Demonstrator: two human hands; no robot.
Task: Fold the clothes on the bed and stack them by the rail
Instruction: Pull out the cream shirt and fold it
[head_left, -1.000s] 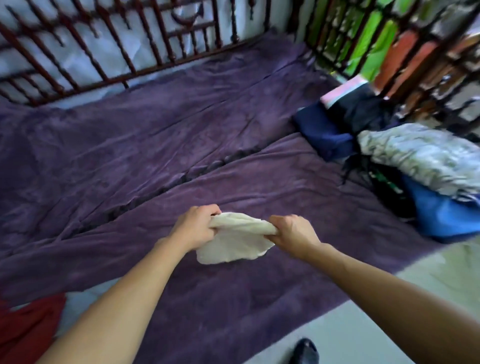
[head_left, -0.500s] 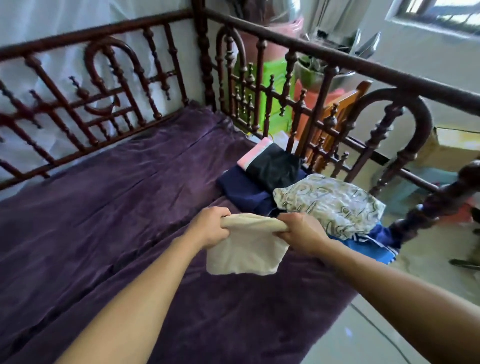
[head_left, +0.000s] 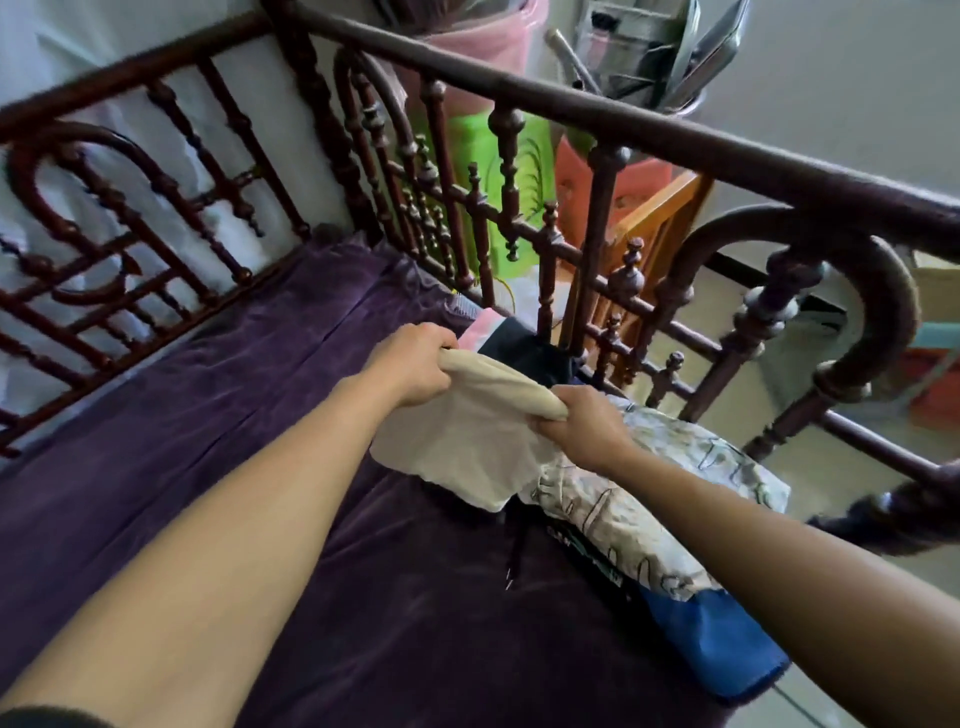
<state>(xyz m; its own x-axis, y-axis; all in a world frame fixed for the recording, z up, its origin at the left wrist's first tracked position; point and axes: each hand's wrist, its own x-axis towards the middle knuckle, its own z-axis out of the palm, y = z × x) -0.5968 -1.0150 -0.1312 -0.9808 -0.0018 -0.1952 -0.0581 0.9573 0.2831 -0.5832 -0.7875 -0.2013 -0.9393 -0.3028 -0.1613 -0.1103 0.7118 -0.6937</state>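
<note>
Hands are both clenching the top edge of the folded cream cotton cloth. The left hand is bunching one corner and the right hand is pinching the other, so the piece is hanging between them in the air. Beneath everything the purple velvety bed cover is stretching away to the left, and the dark turned-wood rail is running across the top right. Against that rail the stack is building. A pale printed folded garment is sitting on a bright blue garment, with a navy folded piece and a pink-edged one lying behind, just beside the rail. A thin black drawstring is trailing out from under the pile.

A second ago the cloth was being held over the open middle of that cover, well apart from the pile. Now it is hanging at the pile itself, its lower corner showing in front of the printed garment's near edge, though I cannot tell whether they are touching. I am reading this as the fold being finished and the carry nearly over. What is remaining for this piece is lowering it flat onto the stack and letting go, keeping the folded layers from slipping open as the grip is loosening
</note>
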